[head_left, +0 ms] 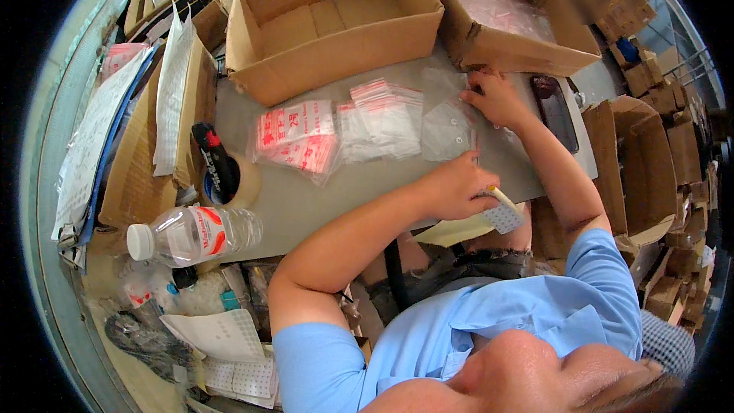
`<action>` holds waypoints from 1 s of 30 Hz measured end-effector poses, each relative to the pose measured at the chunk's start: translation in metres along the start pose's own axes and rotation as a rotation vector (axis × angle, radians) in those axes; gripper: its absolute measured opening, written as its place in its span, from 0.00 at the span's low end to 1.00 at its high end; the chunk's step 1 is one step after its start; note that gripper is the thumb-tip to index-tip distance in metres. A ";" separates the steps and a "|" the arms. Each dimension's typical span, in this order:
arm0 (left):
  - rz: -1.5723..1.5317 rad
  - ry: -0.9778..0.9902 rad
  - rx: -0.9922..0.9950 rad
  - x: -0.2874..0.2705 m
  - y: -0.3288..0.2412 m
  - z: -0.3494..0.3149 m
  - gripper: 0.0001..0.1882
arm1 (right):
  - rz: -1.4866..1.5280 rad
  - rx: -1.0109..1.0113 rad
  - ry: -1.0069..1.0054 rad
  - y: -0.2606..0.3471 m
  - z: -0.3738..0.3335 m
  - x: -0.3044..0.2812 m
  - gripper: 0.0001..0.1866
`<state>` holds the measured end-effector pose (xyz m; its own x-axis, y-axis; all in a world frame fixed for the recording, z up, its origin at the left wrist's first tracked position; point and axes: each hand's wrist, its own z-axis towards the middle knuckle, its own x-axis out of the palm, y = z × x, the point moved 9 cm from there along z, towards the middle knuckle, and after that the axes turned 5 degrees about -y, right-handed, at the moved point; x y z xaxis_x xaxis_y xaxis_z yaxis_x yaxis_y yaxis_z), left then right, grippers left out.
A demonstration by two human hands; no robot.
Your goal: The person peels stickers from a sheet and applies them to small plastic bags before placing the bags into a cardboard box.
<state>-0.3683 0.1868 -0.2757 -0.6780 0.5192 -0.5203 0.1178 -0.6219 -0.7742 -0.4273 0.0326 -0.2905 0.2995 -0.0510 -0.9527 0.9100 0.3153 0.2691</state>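
Note:
My left hand (pixel 461 187) is closed on a folded sheet of small stickers (pixel 505 214), pale with dotted rows, at the table's near edge. Its fingertips reach the lower edge of a flat clear plastic bag (pixel 446 131) that has small round marks or pieces on it. Beyond that bag, my right hand (pixel 497 98) has its fingers curled together beside another thin clear bag (pixel 442 82); whatever is between the fingertips is too small to make out. Left of them lie a stack of zip bags (pixel 382 118) with red-striped tops and a red-printed plastic packet (pixel 297 134).
A cardboard box (pixel 336 61) stands at the back, beside another box (pixel 527 57) holding clear bags. A dark phone (pixel 554 113) lies to the right. Leftward are a tape roll (pixel 246 182), a black-and-red tool (pixel 216 164) and a plastic bottle (pixel 195 235) on its side.

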 end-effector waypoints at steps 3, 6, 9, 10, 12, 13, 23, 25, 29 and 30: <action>-0.014 0.029 0.009 0.005 -0.002 0.001 0.08 | 0.345 0.046 0.050 -0.013 0.002 0.001 0.18; 0.001 0.051 -0.016 0.004 -0.002 0.002 0.09 | 0.695 0.080 0.165 0.000 -0.007 -0.005 0.17; 0.030 0.071 -0.032 0.008 0.002 0.000 0.11 | 0.523 -0.024 0.211 0.035 -0.022 -0.004 0.18; 0.034 0.059 -0.028 0.009 0.004 -0.002 0.11 | 0.291 -0.112 0.170 0.045 -0.023 -0.005 0.18; -0.005 0.047 -0.016 0.011 0.003 0.000 0.09 | 0.199 -0.198 0.141 0.043 -0.018 -0.004 0.19; -0.044 0.032 -0.009 0.010 0.002 0.001 0.08 | 0.108 -0.287 0.117 0.046 -0.017 -0.004 0.20; 0.052 0.139 0.032 0.021 -0.002 -0.002 0.08 | 0.274 -0.093 0.336 0.051 -0.046 -0.012 0.16; -0.010 0.182 0.057 0.028 -0.004 -0.002 0.08 | 0.137 -0.376 0.196 0.059 -0.053 -0.006 0.15; -0.047 0.141 0.085 0.025 -0.005 -0.003 0.07 | 0.269 -0.541 0.021 0.072 -0.056 -0.028 0.15; -0.043 0.114 0.093 0.023 -0.005 -0.003 0.07 | 0.397 -0.270 0.118 0.051 -0.045 -0.032 0.15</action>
<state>-0.3821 0.2040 -0.2846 -0.5932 0.6067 -0.5292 0.0191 -0.6465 -0.7627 -0.4031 0.0930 -0.2523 0.5591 0.2254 -0.7979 0.6212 0.5235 0.5831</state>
